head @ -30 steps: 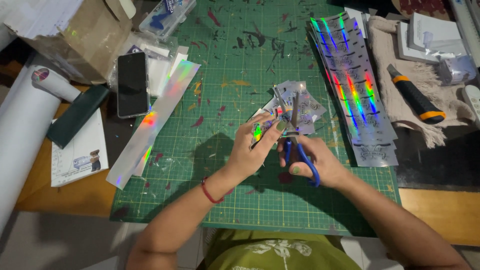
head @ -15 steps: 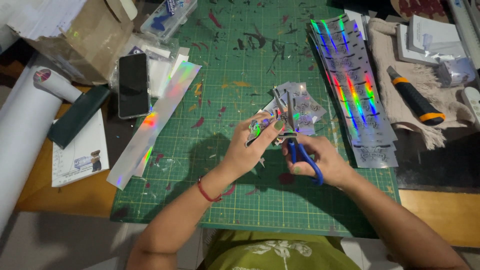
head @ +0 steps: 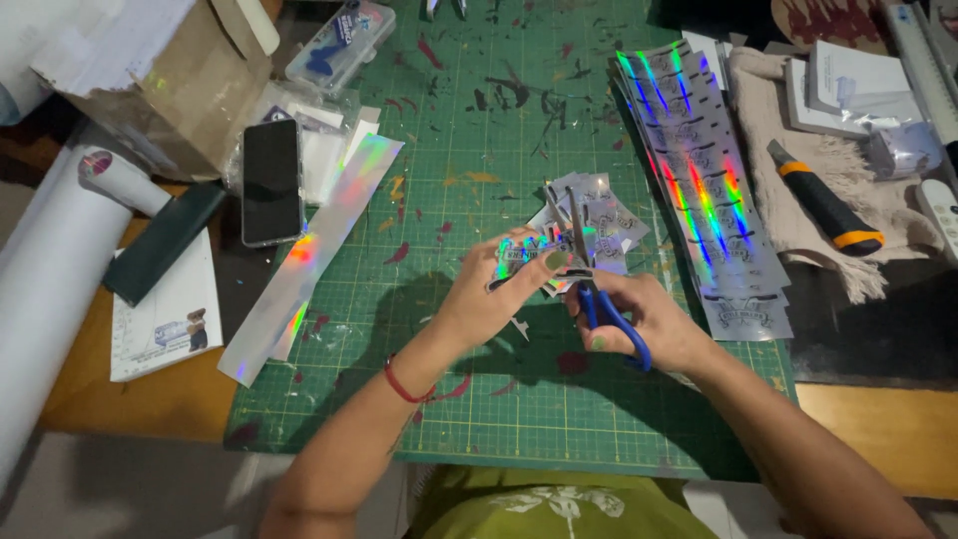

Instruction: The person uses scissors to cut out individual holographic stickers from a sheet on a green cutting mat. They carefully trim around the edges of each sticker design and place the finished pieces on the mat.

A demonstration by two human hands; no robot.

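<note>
cutting step, mid-mat: left hand [head: 489, 299] pinches holographic sticker [head: 527, 252]; right hand [head: 649, 319] grips blue scissors [head: 599, 289]; next snip needs a steady outline.

A: What lies around the hands?

B: The left hand [head: 489, 299] and right hand [head: 649, 324] sit over the cutting mat [head: 469, 130] on the table [head: 120, 399]. Left of them lies a long strip [head: 309, 255], then a phone [head: 271, 182].

A: And right?

B: A stack of sheets [head: 704, 190], with a utility knife [head: 823, 200] on a cloth [head: 788, 230] beyond. A small pile of cut pieces [head: 609, 215] lies just behind the hands.
</note>
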